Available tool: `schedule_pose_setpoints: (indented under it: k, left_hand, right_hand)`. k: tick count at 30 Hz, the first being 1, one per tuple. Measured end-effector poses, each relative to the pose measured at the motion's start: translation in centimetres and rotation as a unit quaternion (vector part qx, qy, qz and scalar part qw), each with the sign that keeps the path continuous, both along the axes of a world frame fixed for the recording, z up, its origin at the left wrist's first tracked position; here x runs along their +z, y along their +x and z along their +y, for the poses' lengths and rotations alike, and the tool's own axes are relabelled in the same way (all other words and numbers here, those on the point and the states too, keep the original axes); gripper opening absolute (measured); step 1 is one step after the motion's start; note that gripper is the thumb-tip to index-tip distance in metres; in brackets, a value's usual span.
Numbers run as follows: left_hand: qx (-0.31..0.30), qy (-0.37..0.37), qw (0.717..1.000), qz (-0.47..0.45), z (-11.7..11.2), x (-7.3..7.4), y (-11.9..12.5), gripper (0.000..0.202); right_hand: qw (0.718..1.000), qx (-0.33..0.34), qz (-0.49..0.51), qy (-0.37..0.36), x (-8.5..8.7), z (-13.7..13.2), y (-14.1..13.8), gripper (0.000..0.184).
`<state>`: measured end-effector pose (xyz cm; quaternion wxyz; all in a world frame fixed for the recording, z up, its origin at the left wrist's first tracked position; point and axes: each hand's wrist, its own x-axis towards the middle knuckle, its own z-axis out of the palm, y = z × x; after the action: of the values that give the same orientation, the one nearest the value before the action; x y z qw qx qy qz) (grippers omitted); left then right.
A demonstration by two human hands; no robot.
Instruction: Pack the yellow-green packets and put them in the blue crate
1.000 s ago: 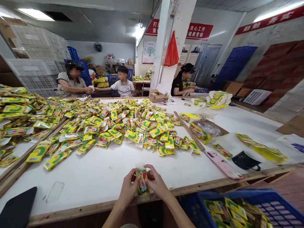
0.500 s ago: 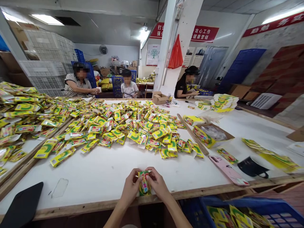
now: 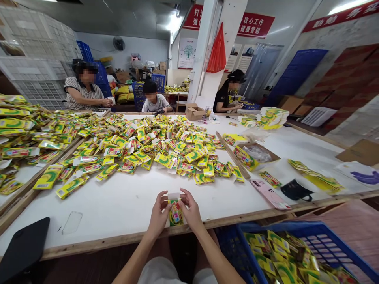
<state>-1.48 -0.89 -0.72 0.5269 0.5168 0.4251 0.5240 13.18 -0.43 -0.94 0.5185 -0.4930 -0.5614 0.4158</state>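
Between my two hands is a small yellow-green crayon box (image 3: 175, 215) with its printed front facing up and a white flap raised at its far end. My left hand (image 3: 160, 213) grips its left side, thumb on the front. From the right, my right hand (image 3: 191, 209) holds the opposite edge the same way. The box is at the table's near edge. Beyond it spreads a large heap of similar small boxes (image 3: 142, 157), several with white end flaps sticking out.
A blue basket (image 3: 322, 228) of boxes stands below the table at right. On the tabletop lie a pink phone (image 3: 269, 194), a black mug (image 3: 296, 190), a carton with clear plastic (image 3: 275, 157) and a black tablet-like object (image 3: 25, 246). Wooden strips (image 3: 232, 156) divide the table. Several people sit beyond.
The white flap at the box's far end now stands up in view; my fingers have shifted toward that end. The camera view has tilted down, showing more of the blue basket.
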Motion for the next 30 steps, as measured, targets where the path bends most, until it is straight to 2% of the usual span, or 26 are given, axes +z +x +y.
schedule_pose_setpoints:
  k: [7, 16, 22, 26, 30]
  left_hand:
    - [-0.014, 0.001, 0.999, 0.048, 0.1, 0.1, -0.3, 0.029]
    - [0.029, 0.016, 0.997, 0.074, 0.2, 1.0, 0.2, 0.027]
    - [0.054, 0.017, 0.994, 0.096, 0.5, 1.3, 0.5, 0.026]
    - [0.045, 0.015, 0.995, 0.085, 0.7, 1.1, 0.6, 0.026]
    - [0.024, 0.007, 0.997, 0.074, 0.4, 0.5, 0.2, 0.027]
  right_hand:
    - [1.0, 0.009, -0.025, 0.001, 0.5, -0.2, 0.4, 0.018]
    - [0.997, 0.009, -0.075, 0.028, 1.9, -0.2, 0.3, 0.022]
    - [0.994, -0.001, -0.102, 0.026, 2.3, 0.3, 0.2, 0.019]
    - [0.994, 0.006, -0.106, 0.018, 2.6, 0.5, 0.2, 0.018]
    - [0.996, 0.018, -0.087, 0.01, 2.0, 0.0, 0.5, 0.019]
